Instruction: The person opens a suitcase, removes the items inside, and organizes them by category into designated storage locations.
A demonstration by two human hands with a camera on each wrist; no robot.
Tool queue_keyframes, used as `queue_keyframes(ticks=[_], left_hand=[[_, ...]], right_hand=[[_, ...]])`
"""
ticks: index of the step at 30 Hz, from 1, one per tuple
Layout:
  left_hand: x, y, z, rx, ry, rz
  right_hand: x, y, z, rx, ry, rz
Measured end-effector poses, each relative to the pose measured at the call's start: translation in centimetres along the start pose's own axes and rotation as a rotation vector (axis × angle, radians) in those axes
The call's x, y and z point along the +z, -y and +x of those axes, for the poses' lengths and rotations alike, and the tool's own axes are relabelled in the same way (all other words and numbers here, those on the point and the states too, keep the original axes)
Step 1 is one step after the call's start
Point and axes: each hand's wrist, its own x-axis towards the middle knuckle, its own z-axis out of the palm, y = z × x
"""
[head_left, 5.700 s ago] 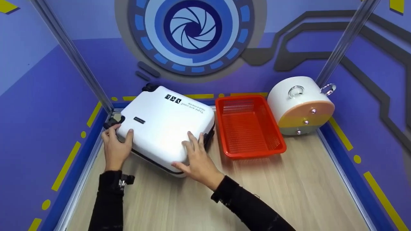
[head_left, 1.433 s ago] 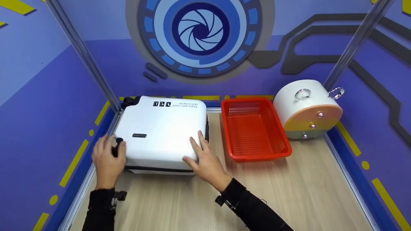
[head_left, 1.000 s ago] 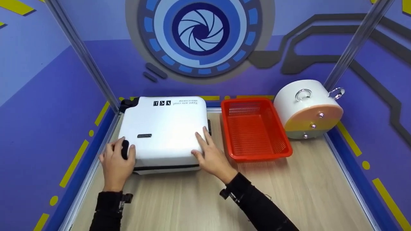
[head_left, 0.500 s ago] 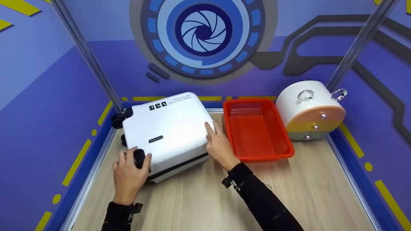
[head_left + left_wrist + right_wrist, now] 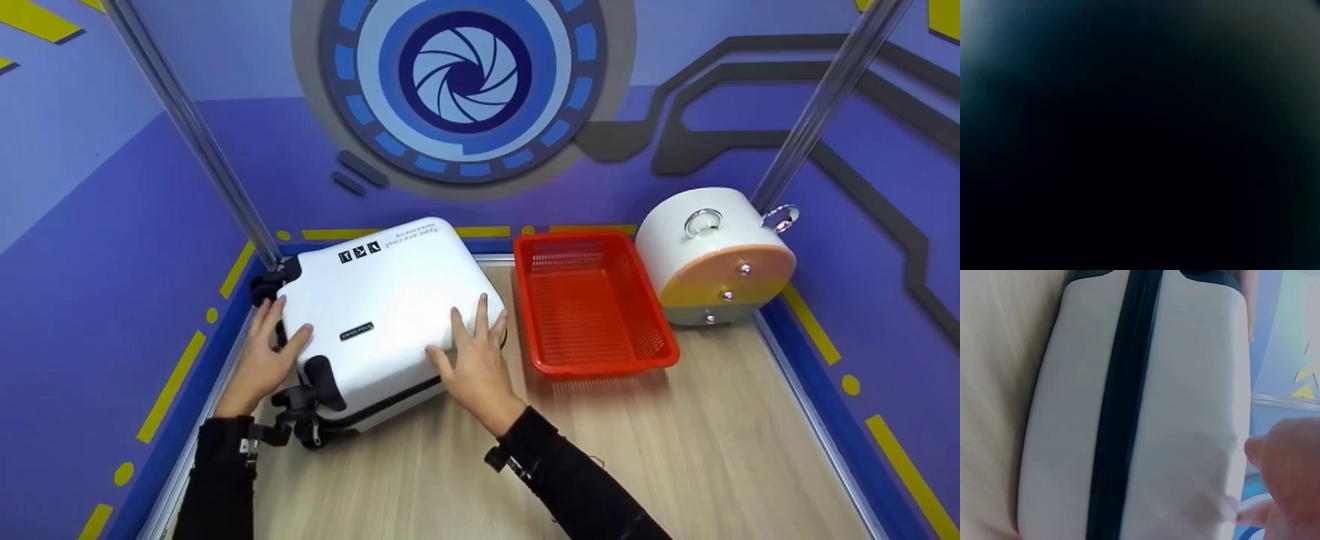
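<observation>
A white hard-shell suitcase (image 5: pixel 397 300) lies on its broad side at the left of the wooden tabletop, turned at an angle. Its wheel end, with a black corner guard (image 5: pixel 324 381), points left. At that end, my left hand (image 5: pixel 264 356) lies with its fingers along the edge and its thumb over the top, between two corners. Spread over the near right corner is my right hand (image 5: pixel 478 367), fingertips on the shell. The right wrist view shows the suitcase's dark zipper band (image 5: pixel 1123 405) and the thumb side of my right hand (image 5: pixel 1297 467). The left wrist view is almost black.
A red plastic basket (image 5: pixel 592 371) stands just right of the suitcase. Beyond it, a white round-topped drawer box (image 5: pixel 697 217) with a coloured front and ring handles stands by the back right corner. Blue panels (image 5: pixel 247 165) close off the back and sides.
The suitcase has turned counterclockwise, its near right corner swinging back. My left hand has moved off the near left wheel corner to the wheel-end edge; my right hand has spread its fingers.
</observation>
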Motion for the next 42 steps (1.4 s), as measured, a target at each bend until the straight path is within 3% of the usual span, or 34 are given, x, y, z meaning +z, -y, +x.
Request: queue_keyframes(ticks=[3, 5, 10, 16, 22, 26, 28, 31, 34, 36, 39, 42], left_hand=[[0.3, 0.7, 0.1, -0.013, 0.081, -0.044], [0.6, 0.7, -0.1, -0.018, 0.092, -0.031], [1.2, -1.0, -1.1, -0.048, 0.061, 0.147], [2.5, -3.5, -2.4, -0.051, 0.024, 0.319], [4.1, -4.9, -4.1, -0.007, -0.014, 0.381], [3.5, -4.7, -4.8, 0.007, -0.010, 0.370], [2.6, -4.1, -4.9, 0.031, -0.057, 0.358], [0.8, -3.0, -4.2, 0.093, -0.244, 0.312], [-0.9, -2.4, -2.3, 0.172, -0.440, 0.231], [-1.9, -2.4, -0.5, 0.199, -0.478, 0.181], [-2.6, -2.5, 2.4, 0.158, -0.350, 0.155], [-2.5, -2.3, 4.4, 0.062, -0.119, 0.186]], right_hand=[[0.5, 0.1, 0.1, 0.000, -0.007, -0.015], [0.6, -0.1, 0.3, 0.000, -0.006, -0.019], [0.4, -1.1, 1.8, 0.009, 0.018, -0.014], [-0.6, -3.3, 5.0, -0.005, 0.063, 0.003], [-1.6, -5.1, 8.0, -0.014, 0.102, 0.043], [-1.4, -4.4, 8.3, 0.021, 0.069, 0.057], [-1.2, -3.2, 7.5, 0.060, 0.059, 0.061], [-1.2, -0.6, 5.1, 0.098, 0.085, 0.097], [-1.3, 2.5, 2.1, 0.100, 0.161, 0.142], [-1.2, 4.4, 0.3, 0.082, 0.212, 0.154], [-0.9, 6.3, -1.5, 0.019, 0.235, 0.104], [-0.2, 7.1, -2.4, -0.030, 0.227, 0.016]])
